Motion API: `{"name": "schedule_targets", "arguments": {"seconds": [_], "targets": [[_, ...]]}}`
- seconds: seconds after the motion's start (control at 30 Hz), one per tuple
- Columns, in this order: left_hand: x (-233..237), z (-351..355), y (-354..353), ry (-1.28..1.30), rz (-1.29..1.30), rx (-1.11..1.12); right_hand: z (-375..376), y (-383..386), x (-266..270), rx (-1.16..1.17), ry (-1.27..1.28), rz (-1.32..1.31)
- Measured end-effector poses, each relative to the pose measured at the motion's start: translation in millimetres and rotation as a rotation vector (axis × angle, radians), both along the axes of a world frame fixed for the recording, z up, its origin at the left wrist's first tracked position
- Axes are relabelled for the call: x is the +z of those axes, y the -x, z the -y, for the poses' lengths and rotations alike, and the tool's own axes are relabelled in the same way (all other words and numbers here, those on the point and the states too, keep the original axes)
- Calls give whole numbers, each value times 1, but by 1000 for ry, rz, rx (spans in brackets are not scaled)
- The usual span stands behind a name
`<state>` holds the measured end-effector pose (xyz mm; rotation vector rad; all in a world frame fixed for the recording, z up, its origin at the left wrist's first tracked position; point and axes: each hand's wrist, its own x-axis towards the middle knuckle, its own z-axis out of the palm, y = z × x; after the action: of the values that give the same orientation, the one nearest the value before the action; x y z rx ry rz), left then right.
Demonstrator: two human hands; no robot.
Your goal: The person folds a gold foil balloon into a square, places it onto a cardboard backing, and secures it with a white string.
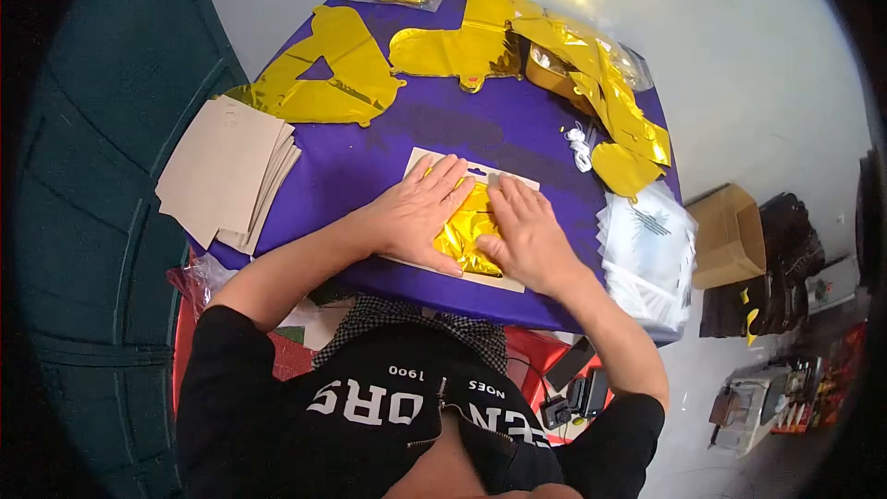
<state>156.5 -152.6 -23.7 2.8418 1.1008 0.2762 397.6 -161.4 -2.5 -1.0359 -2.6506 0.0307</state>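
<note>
Both palms press down on a folded gold foil balloon (469,233) that lies on a tan cardboard backing card (510,283). My left hand (416,212) rests flat over the left part of the foil, fingers stretched toward the card's top edge. On the right side, my right hand (530,233) lies flat too, its thumb pointing inward across the foil. Parts of the foil and card are hidden under the hands. A dark hanging slot shows at the top of the card between my fingertips.
A purple-covered table (342,176) bears a stack of tan cards (222,166) at left and clear plastic bags (651,254) at right. Flat gold foil balloons (346,55) lie along the back, near white string (579,146). An open cardboard box (725,236) stands beyond the right edge.
</note>
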Motion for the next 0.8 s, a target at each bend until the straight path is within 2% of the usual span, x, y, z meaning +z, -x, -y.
{"name": "schedule_targets", "arguments": {"seconds": [0.23,0.53,0.67,0.77,0.8], "targets": [[2,2,-2,-57,43,0,7,-3,-28,-26,-42,49],[6,4,-5,-77,-33,28,10,-8,-26,-34,-45,96],[3,3,-3,-69,-24,18,15,-18,-24,-72,-61,66],[2,3,-2,-66,-28,16,20,-38,-13,-126,39,7],[3,2,-2,-62,-31,15,29,-39,0,-101,-116,-106]]}}
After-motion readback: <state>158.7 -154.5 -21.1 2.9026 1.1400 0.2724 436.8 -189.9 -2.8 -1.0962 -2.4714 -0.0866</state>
